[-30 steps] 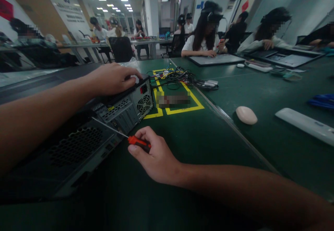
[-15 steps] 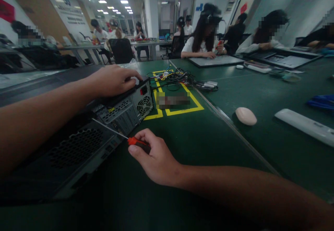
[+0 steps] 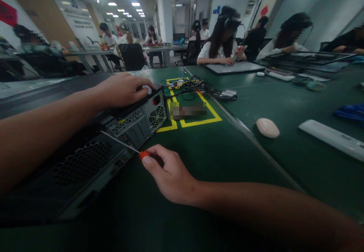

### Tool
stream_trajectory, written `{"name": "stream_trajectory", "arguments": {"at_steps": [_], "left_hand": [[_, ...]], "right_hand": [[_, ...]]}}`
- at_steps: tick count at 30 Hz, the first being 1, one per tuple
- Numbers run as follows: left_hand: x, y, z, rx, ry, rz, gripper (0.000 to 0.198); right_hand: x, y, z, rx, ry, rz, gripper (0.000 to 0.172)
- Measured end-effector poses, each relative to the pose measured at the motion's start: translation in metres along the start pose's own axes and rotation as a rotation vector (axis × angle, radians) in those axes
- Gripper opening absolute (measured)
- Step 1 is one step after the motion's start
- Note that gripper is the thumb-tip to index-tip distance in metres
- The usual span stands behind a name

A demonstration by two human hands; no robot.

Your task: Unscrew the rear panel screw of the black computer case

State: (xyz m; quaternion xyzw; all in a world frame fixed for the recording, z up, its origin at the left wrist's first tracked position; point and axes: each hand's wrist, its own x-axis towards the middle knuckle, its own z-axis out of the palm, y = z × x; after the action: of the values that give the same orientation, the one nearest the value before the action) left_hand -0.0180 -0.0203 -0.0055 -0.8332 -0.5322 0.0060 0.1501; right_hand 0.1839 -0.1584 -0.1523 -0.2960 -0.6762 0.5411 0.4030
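Gripping the screwdriver (image 3: 143,155) just below left of centre, our right hand (image 3: 172,173) now covers more handle than before, probably mid-turn; our left hand (image 3: 125,88) lies ungrasping on the computer case (image 3: 88,161), frame left.

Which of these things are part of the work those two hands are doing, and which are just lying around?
In use:
- Screwdriver, in the right hand
- Computer case, with the left hand resting on it

Apparently just lying about, untouched by these hands:
- Tangled cables, possibly related
- Pale rounded object
- Long white object
- Blue bundle
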Motion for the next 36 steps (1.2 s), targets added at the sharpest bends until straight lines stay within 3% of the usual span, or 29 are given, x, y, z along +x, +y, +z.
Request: {"name": "stream_trajectory", "arguments": {"at_steps": [5,14,24,36], "left_hand": [[-0.004,0.002,-0.003,-0.046,-0.002,0.008,0.057],[0.004,-0.004,0.004,-0.095,0.027,0.006,0.06],[-0.004,0.006,-0.006,-0.022,-0.021,-0.008,0.055],[0.003,-0.004,0.002,-0.051,0.017,0.019,0.063]], "right_hand": [[-0.001,-0.003,-0.001,0.042,-0.011,0.077,0.027],[0.001,-0.003,0.0,0.067,-0.003,0.053,0.022],[0.0,-0.002,0.001,0.053,0.002,0.064,0.021],[0.0,-0.004,0.0,0.028,-0.001,0.052,0.019]]}}
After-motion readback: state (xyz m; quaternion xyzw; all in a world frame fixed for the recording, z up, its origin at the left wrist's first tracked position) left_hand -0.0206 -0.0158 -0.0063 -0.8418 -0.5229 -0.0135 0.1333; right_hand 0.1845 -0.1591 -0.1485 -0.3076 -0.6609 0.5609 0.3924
